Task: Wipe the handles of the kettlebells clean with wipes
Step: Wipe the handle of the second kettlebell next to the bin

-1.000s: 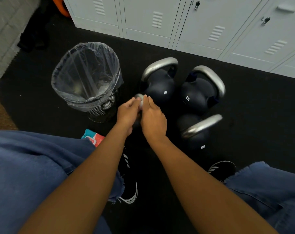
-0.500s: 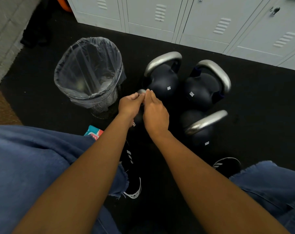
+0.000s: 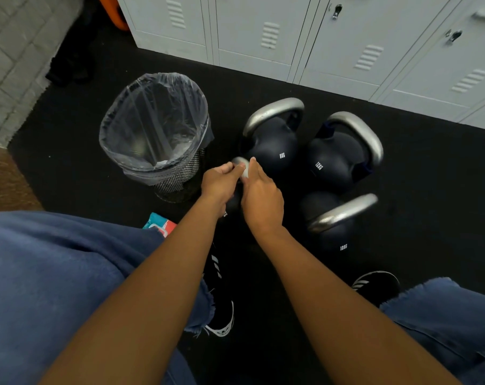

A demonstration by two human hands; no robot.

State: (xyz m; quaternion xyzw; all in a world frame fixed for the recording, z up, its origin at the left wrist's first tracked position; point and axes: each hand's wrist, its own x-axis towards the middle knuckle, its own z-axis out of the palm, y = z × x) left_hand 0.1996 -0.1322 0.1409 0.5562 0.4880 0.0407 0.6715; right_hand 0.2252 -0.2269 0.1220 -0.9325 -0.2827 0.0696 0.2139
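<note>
Head: handle [image 3: 240, 162] (grey) between hands' grip [image 3: 242, 187]

A gym locker room: grey metal lockers [image 3: 347, 37] line the wall, black rubber flooring [image 3: 430, 190] carries kettlebells [image 3: 274, 140].

Both hands [image 3: 244, 187] clasp a kettlebell handle [image 3: 240, 163], wipe seemingly hidden.

Single head view, steep downward, close over hands [image 3: 244, 187], floor [image 3: 430, 190].
</note>
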